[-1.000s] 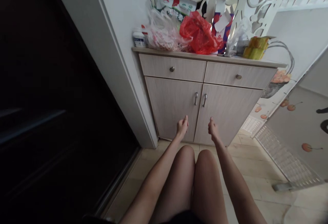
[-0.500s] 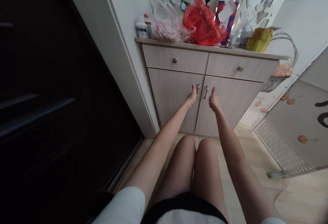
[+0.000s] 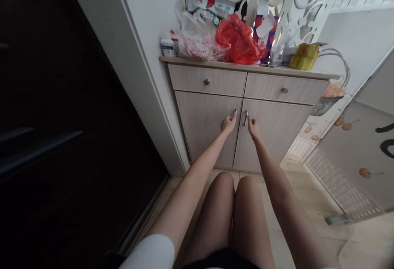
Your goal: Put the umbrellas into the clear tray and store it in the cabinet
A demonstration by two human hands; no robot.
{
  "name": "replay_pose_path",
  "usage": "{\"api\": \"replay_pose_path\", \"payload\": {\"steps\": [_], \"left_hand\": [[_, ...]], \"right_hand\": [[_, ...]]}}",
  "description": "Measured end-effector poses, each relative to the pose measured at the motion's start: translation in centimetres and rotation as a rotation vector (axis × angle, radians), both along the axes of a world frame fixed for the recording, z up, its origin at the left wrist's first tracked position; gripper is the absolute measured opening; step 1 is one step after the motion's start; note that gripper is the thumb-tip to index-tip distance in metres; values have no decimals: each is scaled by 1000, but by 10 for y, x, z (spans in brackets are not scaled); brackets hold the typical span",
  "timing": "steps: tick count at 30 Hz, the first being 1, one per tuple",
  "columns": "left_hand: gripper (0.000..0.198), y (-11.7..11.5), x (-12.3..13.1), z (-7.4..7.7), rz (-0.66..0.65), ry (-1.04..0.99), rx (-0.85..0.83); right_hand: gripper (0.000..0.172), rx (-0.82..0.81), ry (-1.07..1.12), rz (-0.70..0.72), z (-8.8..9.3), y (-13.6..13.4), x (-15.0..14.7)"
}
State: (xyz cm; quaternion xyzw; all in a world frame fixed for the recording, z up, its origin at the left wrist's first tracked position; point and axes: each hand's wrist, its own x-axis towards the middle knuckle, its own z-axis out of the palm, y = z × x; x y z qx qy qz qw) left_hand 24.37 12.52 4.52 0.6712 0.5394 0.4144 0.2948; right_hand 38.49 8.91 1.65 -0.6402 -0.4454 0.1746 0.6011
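The pale wood-grain cabinet (image 3: pixel 212 113) stands before me with its two lower doors closed. My left hand (image 3: pixel 228 124) is closed at the left door's metal handle (image 3: pixel 235 111), its thumb lying along it and hiding the lower part. On the right door, the other metal handle (image 3: pixel 246 118) is in full view. My right hand (image 3: pixel 253 127) is just to the right of that handle, fingers curled in and thumb side up. Whether its fingertips touch the handle is hard to make out.
On the cabinet top are a white tub (image 3: pixel 168 48), a clear plastic bag (image 3: pixel 200 43), a red plastic bag (image 3: pixel 238 39), a purple box (image 3: pixel 272 37) and a yellow package (image 3: pixel 304 57). Two drawers have round knobs. A dark door (image 3: pixel 76 137) is at left, a cherry-patterned panel (image 3: pixel 347 158) at right.
Both hands have gone from thumbs raised beside the handles to fingers curled in close. The left thumb has come down onto its handle. The view has tilted up slightly.
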Motion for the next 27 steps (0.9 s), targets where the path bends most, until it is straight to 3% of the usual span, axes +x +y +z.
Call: {"api": "replay_pose_path", "payload": {"steps": [3, 8, 13, 19, 27], "left_hand": [[27, 6, 11, 1, 7, 27, 56], [15, -3, 13, -6, -61, 49, 76], [17, -39, -19, -26, -36, 66, 145], [12, -87, -72, -53, 33, 11, 288], [19, -133, -149, -63, 136, -140, 384]], "right_hand": [[61, 77, -9, 46, 2, 14, -8], [42, 117, -42, 95, -1, 9, -18], [34, 162, -103, 84, -13, -43, -18], [42, 231, -185, 6, -30, -114, -16], [53, 231, -189, -252, -46, -199, -1]]}}
